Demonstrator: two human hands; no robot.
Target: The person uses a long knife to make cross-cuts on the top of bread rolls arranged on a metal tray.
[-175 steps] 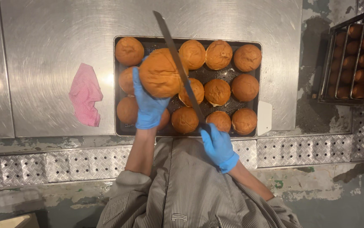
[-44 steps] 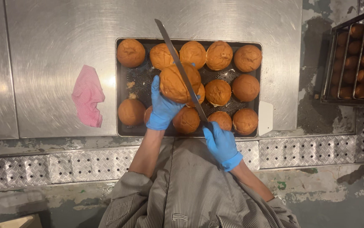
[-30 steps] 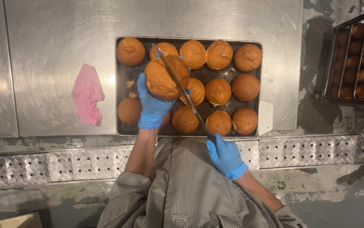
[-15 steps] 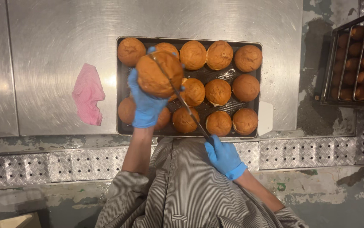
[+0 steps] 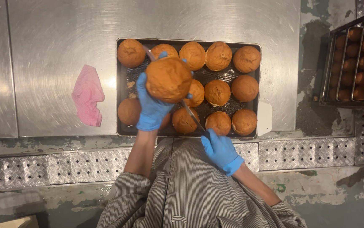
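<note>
Between the fingers (image 5: 142,82) of the left hand (image 5: 150,107), in a blue glove, sits a large round brown bun (image 5: 168,79), lifted above the dark baking tray (image 5: 190,133). These fingers wrap around the bun's near and left sides from below, so its top stays free and the bun is steady for the blade. The right hand (image 5: 219,148), also in a blue glove, is closed around the handle of a long knife (image 5: 189,113). Its blade runs up and to the left from that hand, goes under the held bun and shows again with its tip just beyond the left fingertips. It seems that the blade passes through the side of the bun, but the bun itself hides the cut, so I cannot tell how deep it is.

Below and to the right of the left fingers, the other buns (image 5: 218,93) lie in rows on the tray, close to each other. A few crumbs lie on a bare part of the tray, just left of the left fingers. Further left of them, a crumpled pink cloth (image 5: 88,95) rests on the steel worktop (image 5: 55,50). Well to the right of the right hand, a rack (image 5: 353,63) carries more small brown buns.
</note>
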